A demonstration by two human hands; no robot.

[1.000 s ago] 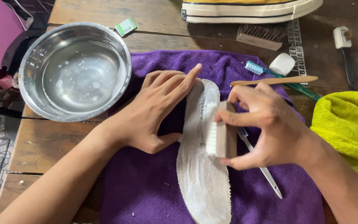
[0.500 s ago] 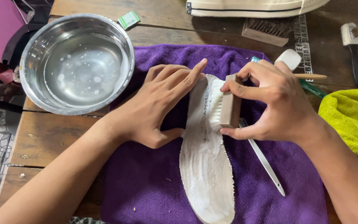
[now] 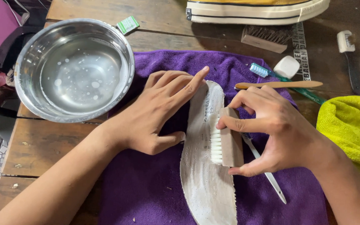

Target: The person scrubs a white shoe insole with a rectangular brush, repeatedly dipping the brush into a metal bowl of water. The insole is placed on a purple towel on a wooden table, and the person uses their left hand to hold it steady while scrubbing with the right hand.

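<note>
Left hand [image 3: 159, 112] flat, fingers spread, right hand [image 3: 267, 129] curled — grip closed, knuckles up

A small green-and-white sachet [image 3: 127, 24] lies on the wooden table [image 3: 42, 146], just beside the steel bowl [image 3: 26, 96].

White soapy insole [image 3: 207, 175] flat on towel, white-bristled brush [image 3: 226, 143] on it

insole [image 3: 207, 179] toe cut off at bottom edge; sneaker [image 3: 257, 10] top cropped; toothbrush [image 3: 267, 177] head under right hand [image 3: 271, 133].
</note>
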